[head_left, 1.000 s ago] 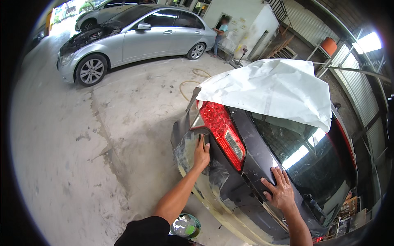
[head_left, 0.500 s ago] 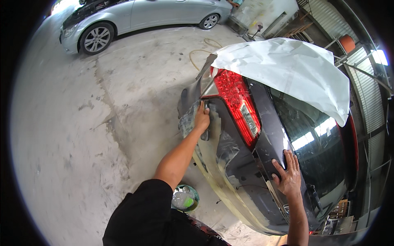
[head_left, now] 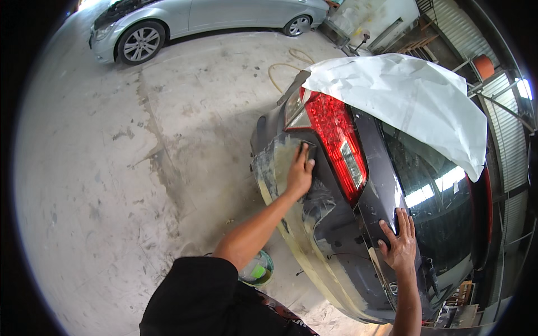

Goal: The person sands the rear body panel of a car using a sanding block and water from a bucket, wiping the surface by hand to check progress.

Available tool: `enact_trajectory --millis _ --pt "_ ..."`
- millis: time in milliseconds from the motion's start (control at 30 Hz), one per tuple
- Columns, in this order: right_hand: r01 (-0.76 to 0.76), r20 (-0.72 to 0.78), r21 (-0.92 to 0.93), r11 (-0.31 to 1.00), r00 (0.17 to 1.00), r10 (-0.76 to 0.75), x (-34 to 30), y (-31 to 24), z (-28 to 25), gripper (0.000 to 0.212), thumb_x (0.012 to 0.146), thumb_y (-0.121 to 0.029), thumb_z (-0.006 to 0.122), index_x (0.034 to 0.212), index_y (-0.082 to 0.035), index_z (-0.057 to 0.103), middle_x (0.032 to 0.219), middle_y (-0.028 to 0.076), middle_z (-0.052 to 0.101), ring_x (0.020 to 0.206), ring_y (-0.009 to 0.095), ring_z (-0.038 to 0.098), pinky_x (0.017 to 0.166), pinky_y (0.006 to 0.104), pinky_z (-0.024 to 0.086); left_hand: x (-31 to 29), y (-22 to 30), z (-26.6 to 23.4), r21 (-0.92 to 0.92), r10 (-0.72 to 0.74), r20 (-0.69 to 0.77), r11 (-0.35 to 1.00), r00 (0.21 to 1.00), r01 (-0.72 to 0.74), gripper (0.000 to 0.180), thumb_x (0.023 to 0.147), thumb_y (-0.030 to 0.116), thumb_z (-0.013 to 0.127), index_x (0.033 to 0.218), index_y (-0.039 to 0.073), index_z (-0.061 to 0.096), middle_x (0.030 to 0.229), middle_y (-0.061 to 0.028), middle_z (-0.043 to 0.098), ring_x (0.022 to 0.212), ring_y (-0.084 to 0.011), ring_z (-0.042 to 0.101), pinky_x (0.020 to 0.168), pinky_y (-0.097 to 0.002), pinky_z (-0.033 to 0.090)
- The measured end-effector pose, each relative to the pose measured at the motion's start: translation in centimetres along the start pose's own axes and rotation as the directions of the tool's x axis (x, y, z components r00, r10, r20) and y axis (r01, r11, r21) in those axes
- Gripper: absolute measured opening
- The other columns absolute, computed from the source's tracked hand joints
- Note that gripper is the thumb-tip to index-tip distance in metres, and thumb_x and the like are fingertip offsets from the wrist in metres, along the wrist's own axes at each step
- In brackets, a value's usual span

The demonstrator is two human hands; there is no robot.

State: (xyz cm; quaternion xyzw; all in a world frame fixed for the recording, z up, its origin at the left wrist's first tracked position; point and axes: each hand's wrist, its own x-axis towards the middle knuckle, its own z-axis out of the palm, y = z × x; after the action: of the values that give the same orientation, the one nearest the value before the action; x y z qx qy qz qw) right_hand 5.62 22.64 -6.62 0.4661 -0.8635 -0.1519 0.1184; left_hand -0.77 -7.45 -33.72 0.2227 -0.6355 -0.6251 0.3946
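I press my left hand (head_left: 300, 173) flat, fingers together, on the sanded bumper corner (head_left: 280, 168) beside the red tail light (head_left: 336, 140), while my right hand (head_left: 399, 246), fingers spread, braces on the dark trunk lid (head_left: 381, 185).

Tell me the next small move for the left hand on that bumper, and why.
Probably slide the left hand down along the bumper: it presses flat just under the red tail light, dull patchy filler spreads below it, and the right hand braces on the boot lid.
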Motion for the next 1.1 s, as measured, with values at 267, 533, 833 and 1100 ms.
enact_trajectory --millis 267,533,833,1100 --pt "0.004 0.019 0.028 1.000 1.000 -0.005 0.9 -1.1 0.2 0.059 0.069 -0.022 0.071 0.127 -0.026 0.060 0.148 0.020 0.037 0.139 0.039 0.034 0.114 0.0548 0.027 -1.2 1.4 -2.4 0.094 -0.079 0.009 0.993 0.997 0.078 0.052 0.098 0.023 0.051 0.147 0.009 0.038 0.147 -0.0240 0.039 0.131 -0.0406 0.043 0.106 -0.0405 0.038" --pt "-0.022 0.013 0.041 0.999 1.000 0.021 1.2 -1.2 -1.1 0.053 0.071 -0.026 0.074 0.123 -0.029 0.064 0.148 0.018 0.038 0.139 0.035 0.036 0.114 0.0529 0.027 1.1 -0.2 -3.7 0.057 -0.032 0.038 0.998 0.999 0.030 0.054 0.098 0.025 0.053 0.147 0.010 0.037 0.149 -0.0235 0.037 0.136 -0.0391 0.037 0.108 -0.0410 0.036" --pt "-0.022 0.014 0.019 1.000 1.000 0.022 0.8 -0.8 -0.8 0.055 0.072 -0.028 0.075 0.125 -0.030 0.063 0.150 0.015 0.036 0.141 0.033 0.032 0.115 0.0521 0.026 1.9 -0.2 -3.7 0.063 0.038 0.089 0.997 0.995 -0.044 0.054 0.099 0.021 0.052 0.149 0.009 0.034 0.150 -0.0245 0.034 0.138 -0.0408 0.034 0.113 -0.0406 0.030" --pt "-0.043 -0.013 0.025 0.999 0.999 0.043 0.0 -0.8 -1.4 0.055 0.065 -0.025 0.076 0.119 -0.026 0.066 0.146 0.018 0.040 0.137 0.036 0.038 0.113 0.0547 0.027 -5.8 -0.9 -1.0 0.039 0.162 0.066 0.986 0.985 -0.165 0.052 0.099 0.018 0.052 0.148 0.010 0.036 0.151 -0.0238 0.033 0.140 -0.0367 0.033 0.112 -0.0391 0.031"
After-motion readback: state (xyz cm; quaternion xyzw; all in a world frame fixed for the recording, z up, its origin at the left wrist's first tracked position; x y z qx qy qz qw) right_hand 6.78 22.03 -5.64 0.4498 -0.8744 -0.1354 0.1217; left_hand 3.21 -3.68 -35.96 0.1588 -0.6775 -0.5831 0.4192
